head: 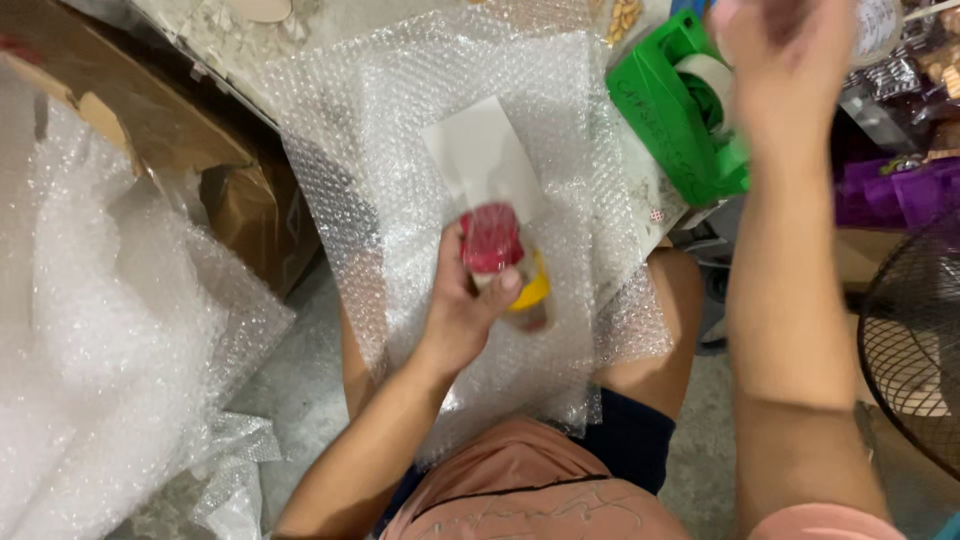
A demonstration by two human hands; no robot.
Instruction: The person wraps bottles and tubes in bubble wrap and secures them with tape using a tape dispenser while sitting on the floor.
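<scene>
My left hand (462, 305) is clamped on a small bottle (505, 262) with a red cap and yellow part, held over the bubble wrap sheet (400, 130) on my lap; a white paper slip (480, 155) lies just beyond; my right hand (785, 55) is raised and blurred by the green tape dispenser (675, 110), so I cannot tell its fingers; a cardboard box (180, 130) sits far left.

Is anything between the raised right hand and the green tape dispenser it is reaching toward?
Nothing visible. The right hand is blurred just right of the green tape dispenser, overlapping its edge, with no object between them. The left hand holds a red-capped bottle over bubble wrap.
</scene>
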